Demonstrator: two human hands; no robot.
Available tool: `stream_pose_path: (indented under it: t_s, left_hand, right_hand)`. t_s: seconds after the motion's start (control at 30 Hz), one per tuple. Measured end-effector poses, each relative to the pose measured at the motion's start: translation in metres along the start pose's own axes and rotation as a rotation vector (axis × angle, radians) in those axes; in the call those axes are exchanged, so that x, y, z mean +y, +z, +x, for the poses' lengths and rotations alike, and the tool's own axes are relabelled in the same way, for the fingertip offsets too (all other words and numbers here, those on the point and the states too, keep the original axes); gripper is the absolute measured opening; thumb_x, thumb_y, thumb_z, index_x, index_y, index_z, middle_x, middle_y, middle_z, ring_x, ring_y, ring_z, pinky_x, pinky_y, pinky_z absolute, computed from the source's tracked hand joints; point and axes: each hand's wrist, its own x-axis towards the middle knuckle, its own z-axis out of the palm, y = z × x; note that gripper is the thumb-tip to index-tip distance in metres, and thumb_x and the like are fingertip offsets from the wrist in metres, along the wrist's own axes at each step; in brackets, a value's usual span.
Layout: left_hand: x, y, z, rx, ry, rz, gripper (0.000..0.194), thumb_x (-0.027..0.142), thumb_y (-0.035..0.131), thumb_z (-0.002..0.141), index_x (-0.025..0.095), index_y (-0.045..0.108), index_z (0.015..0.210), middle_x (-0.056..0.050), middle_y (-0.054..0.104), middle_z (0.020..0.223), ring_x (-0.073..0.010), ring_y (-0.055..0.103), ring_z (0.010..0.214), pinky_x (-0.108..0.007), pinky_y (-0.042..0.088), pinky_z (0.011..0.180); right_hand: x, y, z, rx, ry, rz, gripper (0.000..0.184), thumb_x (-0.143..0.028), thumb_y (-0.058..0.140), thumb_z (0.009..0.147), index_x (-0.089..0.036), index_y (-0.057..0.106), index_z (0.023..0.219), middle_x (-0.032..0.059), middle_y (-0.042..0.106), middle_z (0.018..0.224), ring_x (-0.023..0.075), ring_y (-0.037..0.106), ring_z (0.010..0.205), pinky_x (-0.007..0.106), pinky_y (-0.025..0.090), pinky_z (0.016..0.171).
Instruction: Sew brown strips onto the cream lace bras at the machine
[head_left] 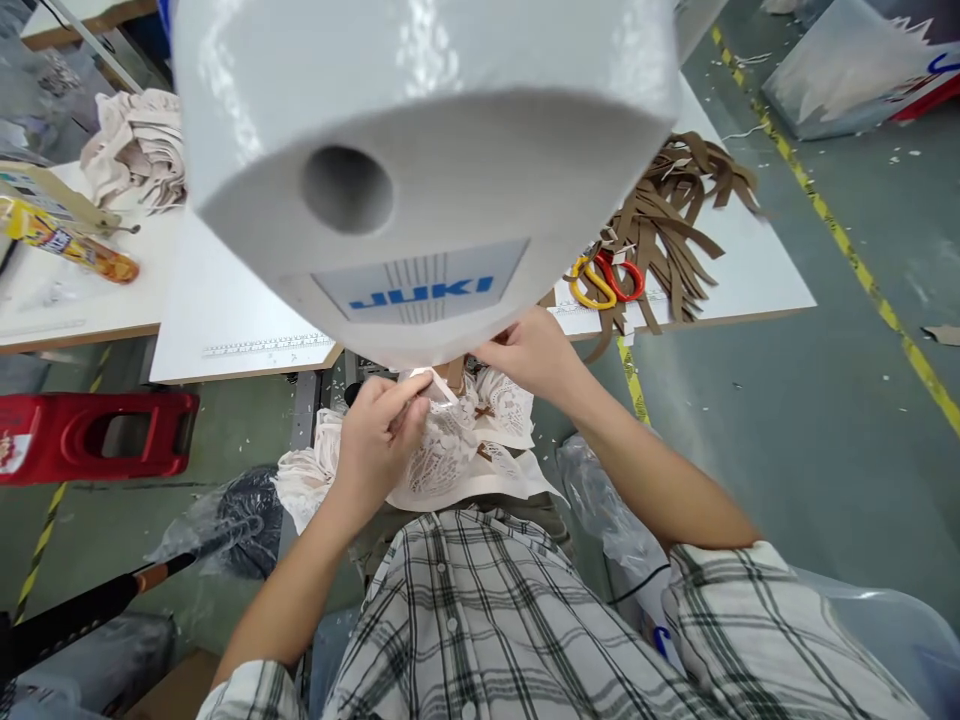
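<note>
A white sewing machine head (pixel 420 180) marked JUKI fills the upper middle and hides its needle area. Just under its lower edge, my left hand (pixel 379 430) is closed on a white lace bra (pixel 439 450), thumb and index finger pinching a pale strip at its edge. My right hand (pixel 529 355) is at the machine's right lower side, fingers bent and closed, their tips partly behind the machine. What they pinch is hidden. More lace pieces with small brown bows (pixel 484 452) hang over my lap below both hands.
On the white table (pixel 255 325) lie brown fabric strips (pixel 667 230) and red-and-yellow scissors (pixel 607 280) at right. Pale folded fabric (pixel 139 145) and a yellow packet (pixel 67 240) are at left. A red stool (pixel 97 435) stands left; plastic bags (pixel 607 500) sit below.
</note>
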Motion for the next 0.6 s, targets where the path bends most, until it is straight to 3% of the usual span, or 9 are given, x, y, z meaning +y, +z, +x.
stream_pose_path:
  t_s: [0.1, 0.2, 0.37, 0.47, 0.6]
  left_hand:
    - [-0.012, -0.006, 0.001, -0.16, -0.046, -0.183, 0.036, 0.036, 0.051, 0.099, 0.024, 0.066, 0.129, -0.007, 0.07, 0.126, -0.0202, 0.065, 0.117, -0.03, 0.054, 0.097]
    - [-0.014, -0.008, 0.001, -0.192, -0.089, -0.275, 0.036, 0.036, 0.052, 0.099, 0.023, 0.065, 0.13, -0.006, 0.065, 0.136, -0.0212, 0.061, 0.125, -0.032, 0.052, 0.103]
    - [0.013, -0.01, -0.005, -0.155, -0.264, -0.371, 0.033, 0.034, 0.054, 0.098, 0.024, 0.067, 0.127, -0.006, 0.071, 0.125, -0.0186, 0.073, 0.096, -0.027, 0.06, 0.075]
    - [0.027, -0.008, -0.007, -0.121, -0.217, -0.356, 0.028, 0.029, 0.054, 0.097, 0.023, 0.072, 0.118, -0.004, 0.076, 0.113, -0.0179, 0.073, 0.093, -0.026, 0.059, 0.074]
    - [0.032, -0.003, -0.002, -0.113, -0.1, -0.265, 0.03, 0.025, 0.052, 0.098, 0.021, 0.072, 0.119, -0.004, 0.079, 0.101, -0.0159, 0.074, 0.081, -0.026, 0.058, 0.072]
  right_hand:
    - [0.0, 0.005, 0.011, 0.024, -0.135, -0.06, 0.011, -0.03, 0.064, 0.082, -0.02, 0.06, 0.084, 0.0002, 0.061, 0.077, 0.0178, 0.058, 0.079, 0.03, 0.047, 0.073]
    - [0.007, 0.011, 0.021, 0.009, -0.224, -0.112, 0.013, -0.034, 0.06, 0.085, -0.021, 0.058, 0.085, 0.0019, 0.058, 0.082, 0.0184, 0.056, 0.08, 0.033, 0.048, 0.078]
    - [0.018, 0.019, 0.028, 0.029, -0.288, -0.136, 0.024, -0.044, 0.055, 0.088, -0.02, 0.057, 0.086, 0.0038, 0.056, 0.094, 0.014, 0.049, 0.069, 0.03, 0.047, 0.066]
    - [0.019, 0.022, 0.029, 0.052, -0.325, -0.154, 0.024, -0.044, 0.053, 0.09, -0.021, 0.058, 0.086, 0.0041, 0.056, 0.093, 0.0142, 0.048, 0.069, 0.029, 0.046, 0.063]
    - [0.019, 0.024, 0.029, 0.059, -0.352, -0.191, 0.021, -0.04, 0.052, 0.092, -0.02, 0.059, 0.086, 0.0056, 0.058, 0.099, 0.0161, 0.052, 0.075, 0.03, 0.047, 0.065]
